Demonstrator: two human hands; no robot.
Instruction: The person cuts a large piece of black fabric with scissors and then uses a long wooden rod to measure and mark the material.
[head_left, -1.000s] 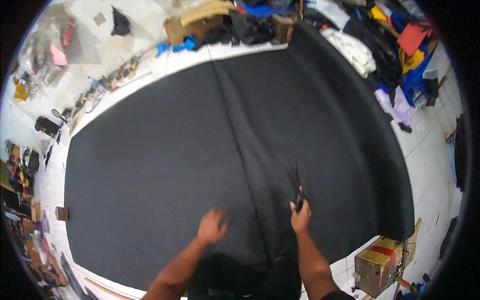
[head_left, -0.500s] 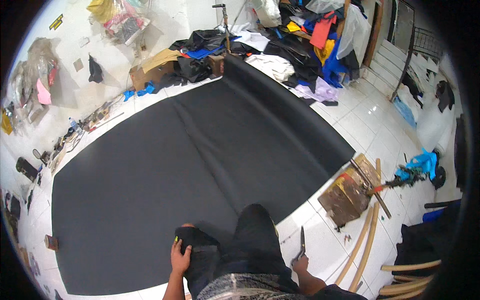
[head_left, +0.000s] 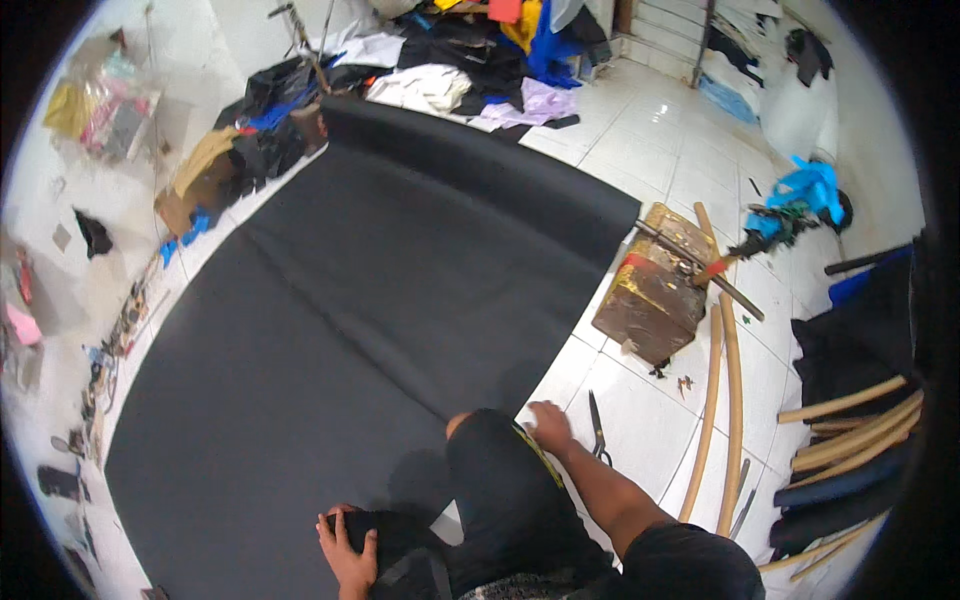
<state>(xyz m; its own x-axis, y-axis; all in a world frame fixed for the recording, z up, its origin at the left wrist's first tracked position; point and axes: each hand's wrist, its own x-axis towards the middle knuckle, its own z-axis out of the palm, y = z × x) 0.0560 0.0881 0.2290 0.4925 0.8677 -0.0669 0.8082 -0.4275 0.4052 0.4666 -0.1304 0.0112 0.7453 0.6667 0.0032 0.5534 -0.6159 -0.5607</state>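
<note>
A large black sheet (head_left: 330,400) lies spread over the floor beneath my knees, with a long crease across it. My left hand (head_left: 348,552) rests on my left knee with its fingers apart. Beside my right knee, my right hand (head_left: 550,428) reaches to the sheet's right edge, fingers slightly bent and apart, with nothing visible held in them. Black scissors (head_left: 597,422) lie on the white tiles just right of that hand. Along the sheet's far side runs its thick roll (head_left: 480,165), mounted on a metal rod (head_left: 745,300).
A worn brown block (head_left: 655,325) supports the rod's right end. Long tan tubes (head_left: 733,420) lie to the right, near more tubes and dark fabric rolls (head_left: 840,490). Heaped cloth (head_left: 425,88) sits at the back. Small clutter (head_left: 125,320) lines the left wall.
My right hand has let go of the scissors, now on the floor, and moved forward and left to the sheet's edge. The view has turned right; my left hand stays on my knee.
</note>
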